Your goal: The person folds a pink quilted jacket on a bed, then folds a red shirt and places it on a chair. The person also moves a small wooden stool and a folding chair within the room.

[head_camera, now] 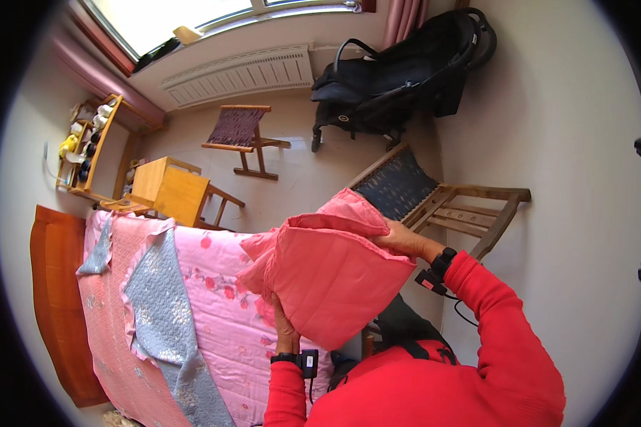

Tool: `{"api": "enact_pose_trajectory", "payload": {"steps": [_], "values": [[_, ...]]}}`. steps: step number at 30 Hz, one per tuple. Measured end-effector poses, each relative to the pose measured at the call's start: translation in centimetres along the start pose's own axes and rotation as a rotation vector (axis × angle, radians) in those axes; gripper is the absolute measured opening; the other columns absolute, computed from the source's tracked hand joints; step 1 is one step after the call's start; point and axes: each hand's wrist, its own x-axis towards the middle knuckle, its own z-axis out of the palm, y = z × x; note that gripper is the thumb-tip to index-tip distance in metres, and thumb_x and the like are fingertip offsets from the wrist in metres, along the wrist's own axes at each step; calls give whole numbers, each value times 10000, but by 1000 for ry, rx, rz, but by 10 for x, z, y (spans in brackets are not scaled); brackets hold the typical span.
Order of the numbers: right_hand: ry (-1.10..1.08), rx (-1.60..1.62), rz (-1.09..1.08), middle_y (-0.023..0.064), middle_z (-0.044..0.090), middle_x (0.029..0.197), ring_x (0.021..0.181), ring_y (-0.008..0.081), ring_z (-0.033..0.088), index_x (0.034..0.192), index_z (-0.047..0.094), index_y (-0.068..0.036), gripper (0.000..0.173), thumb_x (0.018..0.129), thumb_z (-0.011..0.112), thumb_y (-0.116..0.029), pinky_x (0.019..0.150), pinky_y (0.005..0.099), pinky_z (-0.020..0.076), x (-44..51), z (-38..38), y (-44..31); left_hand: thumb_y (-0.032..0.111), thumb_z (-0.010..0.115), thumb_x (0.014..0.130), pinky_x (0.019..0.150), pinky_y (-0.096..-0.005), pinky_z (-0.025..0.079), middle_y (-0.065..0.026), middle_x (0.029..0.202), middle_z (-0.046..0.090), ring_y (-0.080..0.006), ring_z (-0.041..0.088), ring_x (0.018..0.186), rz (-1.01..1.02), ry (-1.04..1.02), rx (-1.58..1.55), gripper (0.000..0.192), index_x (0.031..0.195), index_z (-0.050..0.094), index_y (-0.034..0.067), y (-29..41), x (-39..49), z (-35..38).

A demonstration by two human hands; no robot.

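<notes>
A folded pink quilted blanket (pixel 342 272) is held up in front of me, over the near edge of the bed. My left hand (pixel 285 326) grips its lower left side, with the fingers partly hidden by the cloth. At its upper right edge, my right hand (pixel 404 238) holds the folded layers. Beneath and to the left lies a pink floral sheet (pixel 219 315) on the bed. A quilted cover, pink on one face and grey-blue on the other (pixel 163 299), is partly folded back toward the headboard.
A wooden chair with a dark woven seat (pixel 398 184) stands just beyond my right hand. Farther off are a folding stool (pixel 240 128), a black stroller (pixel 390 80) and a radiator (pixel 240 74). Wooden furniture (pixel 179 196) and a shelf rack (pixel 101 144) stand past the bed, near the wooden headboard (pixel 61 309).
</notes>
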Motion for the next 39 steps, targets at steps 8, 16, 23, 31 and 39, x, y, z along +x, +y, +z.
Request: {"api": "enact_pose_trajectory", "payload": {"steps": [8, 16, 23, 31, 39], "values": [[113, 68, 42, 68, 582, 1285, 1130, 152, 542, 1358, 495, -34, 651, 811, 764, -264, 995, 296, 433, 64, -181, 5, 566, 602, 885, 1063, -449, 434, -134, 1416, 478, -290, 511, 1260, -288, -81, -107, 789, 1440, 360, 61, -92, 151, 106], [173, 119, 212, 80, 575, 1292, 1123, 154, 543, 1377, 473, -18, 660, 849, 749, -302, 990, 295, 439, 105, -297, 17, 491, 661, 875, 1050, -426, 449, -136, 1395, 495, -272, 529, 1240, -359, -88, -198, 750, 1411, 382, 48, -188, 257, 155], [427, -321, 415, 177, 533, 1364, 1249, 249, 518, 1436, 409, -41, 730, 847, 736, -323, 1022, 350, 431, 149, -384, 74, 389, 769, 808, 1068, -326, 370, -165, 1406, 452, -246, 462, 1277, -277, 69, 359, 908, 1465, 270, 9, -254, 334, 170], [227, -1001, -106, 265, 417, 1421, 1298, 421, 426, 1433, 406, -152, 701, 824, 726, -292, 1084, 459, 358, 180, -309, 135, 91, 764, 732, 1139, -342, 278, -266, 1519, 268, -320, 337, 1387, -132, -25, 737, 1075, 1518, 36, -3, -317, 349, 182], [54, -1127, 248, 221, 487, 1279, 1205, 409, 476, 1342, 466, -167, 699, 758, 761, -410, 1007, 486, 417, 185, -260, 151, 139, 742, 801, 1129, -369, 305, -279, 1512, 274, -349, 314, 1403, -304, -52, 556, 1001, 1522, 58, 24, -310, 319, 152]]}}
